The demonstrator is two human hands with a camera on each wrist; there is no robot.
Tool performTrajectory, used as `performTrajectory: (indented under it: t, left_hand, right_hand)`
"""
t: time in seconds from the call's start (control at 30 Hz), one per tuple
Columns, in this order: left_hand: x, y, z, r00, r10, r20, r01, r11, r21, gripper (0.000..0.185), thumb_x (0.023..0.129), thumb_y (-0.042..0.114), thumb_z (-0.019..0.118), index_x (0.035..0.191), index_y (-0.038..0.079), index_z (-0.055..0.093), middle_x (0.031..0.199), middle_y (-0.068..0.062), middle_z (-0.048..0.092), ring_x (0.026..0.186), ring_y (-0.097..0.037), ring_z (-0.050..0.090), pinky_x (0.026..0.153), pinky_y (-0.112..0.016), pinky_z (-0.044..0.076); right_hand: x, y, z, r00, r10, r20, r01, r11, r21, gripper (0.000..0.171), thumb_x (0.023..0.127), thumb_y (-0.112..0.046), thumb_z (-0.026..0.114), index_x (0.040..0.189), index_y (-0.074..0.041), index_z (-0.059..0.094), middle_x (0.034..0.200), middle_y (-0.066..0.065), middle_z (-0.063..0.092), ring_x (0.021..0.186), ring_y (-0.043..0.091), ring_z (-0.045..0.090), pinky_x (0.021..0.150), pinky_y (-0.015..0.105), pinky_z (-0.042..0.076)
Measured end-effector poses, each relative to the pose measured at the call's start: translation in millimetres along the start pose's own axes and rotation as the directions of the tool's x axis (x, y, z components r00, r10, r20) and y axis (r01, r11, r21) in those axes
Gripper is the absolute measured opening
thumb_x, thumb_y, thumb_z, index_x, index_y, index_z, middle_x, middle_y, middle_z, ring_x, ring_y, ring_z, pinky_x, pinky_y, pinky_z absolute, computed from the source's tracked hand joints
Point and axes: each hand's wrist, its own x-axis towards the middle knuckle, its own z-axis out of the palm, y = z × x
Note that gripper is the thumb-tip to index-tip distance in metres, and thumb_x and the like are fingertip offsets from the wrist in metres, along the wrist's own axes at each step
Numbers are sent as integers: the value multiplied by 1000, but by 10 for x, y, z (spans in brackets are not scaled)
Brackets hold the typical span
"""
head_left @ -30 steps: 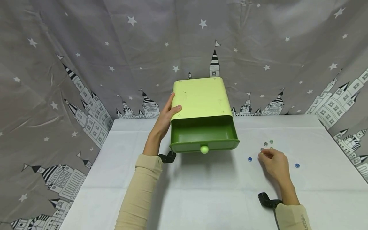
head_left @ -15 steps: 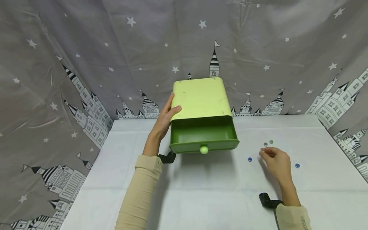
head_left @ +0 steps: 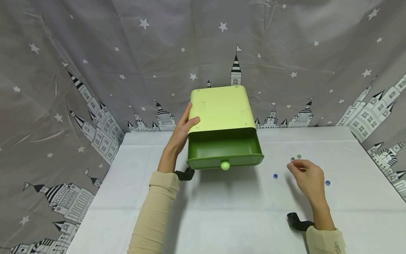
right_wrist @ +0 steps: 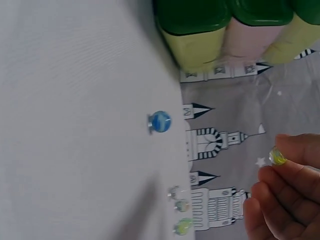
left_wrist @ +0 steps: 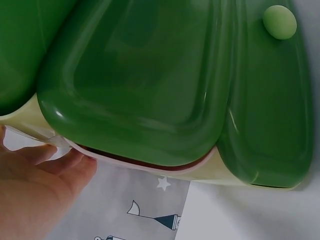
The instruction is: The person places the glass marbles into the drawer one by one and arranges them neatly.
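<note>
A drawer unit [head_left: 222,107] with a pale yellow top stands at the back of the table, its green top drawer [head_left: 226,161] pulled out. My left hand [head_left: 180,135] rests against the unit's left side, thumb laid over the top; in the left wrist view its fingers [left_wrist: 75,167] touch the side edge. My right hand [head_left: 308,178] pinches a clear marble with yellow inside [right_wrist: 276,156] between thumb and finger, above the table. Several other marbles lie near it, including a blue marble [head_left: 275,176], another blue marble [head_left: 327,182] and a greenish marble [head_left: 299,156].
Lower green drawers show below the open one, with a round light green knob [left_wrist: 280,22]. The white tabletop [head_left: 228,218] runs back to a grey curtain [head_left: 158,53] printed with castles and stars. Black straps circle both wrists.
My right hand has lifted the yellow marble off the table and shifted slightly right, away from the remaining marbles. The left hand and the drawer unit have stayed put.
</note>
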Motion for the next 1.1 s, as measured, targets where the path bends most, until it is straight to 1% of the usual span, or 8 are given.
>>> performTrajectory:
  t: [0.07,0.17,0.27,0.5,0.63,0.83,0.97,1.1]
  left_hand:
    - [-1,0,3,1000,2,0,-2,1000,2,76,96,39,58,158,37,14,164,5,4,148,-12,4,118,-41,10]
    - [-2,-2,-1,1000,2,-2,-2,1000,1,76,96,39,58,158,38,14,164,6,4,148,-11,5,118,-41,10]
    - [-3,-6,-4,1000,-9,-6,8,1000,-8,76,96,38,58,158,37,14,164,7,5,148,-10,6,117,-39,11]
    - [29,-3,-3,1000,-12,19,12,1000,-5,76,99,33,56,159,34,9,164,6,0,149,-12,2,118,-42,10]
    - [43,-5,-4,1000,-2,25,2,1000,1,76,99,33,55,159,33,8,164,5,-1,149,-14,0,118,-44,10]
    - [18,14,13,1000,0,4,0,1000,8,76,97,39,57,159,36,13,164,7,4,148,-10,3,118,-42,11]
    - [8,18,23,1000,7,2,-7,1000,11,76,97,40,58,158,37,13,164,8,4,148,-10,3,118,-43,11]
    - [8,19,18,1000,7,3,-7,1000,7,76,97,39,58,159,36,13,164,7,3,148,-11,3,118,-43,10]
  right_hand:
    - [-2,-32,-25,1000,-9,-17,9,1000,11,16,86,-5,75,96,7,73,94,21,71,80,21,65,61,10,40]
    - [-4,-91,-58,999,-30,-44,32,998,45,14,84,-3,76,94,6,74,94,20,72,74,-1,59,60,9,41]
    - [-14,-159,-94,997,-43,-59,48,996,77,13,84,-3,76,93,6,74,96,20,71,72,-13,51,62,8,42]
    - [-32,-317,-179,993,-49,-108,60,994,96,12,85,-4,75,92,6,74,93,16,71,73,-8,53,66,12,41]
    - [-29,-392,-223,992,-38,-122,54,990,128,12,85,-5,76,91,5,74,87,7,71,72,-6,55,66,12,42]
    - [-16,-429,-279,996,75,-48,-63,974,217,19,86,-11,77,97,3,75,80,-16,68,72,-2,60,64,13,44]
    - [-23,-439,-304,990,141,-15,-133,962,238,23,86,-14,78,102,2,75,82,-17,68,74,0,61,66,14,45]
    - [-33,-481,-312,987,159,-19,-149,955,256,22,86,-13,78,102,2,75,82,-16,68,76,2,62,66,15,45]
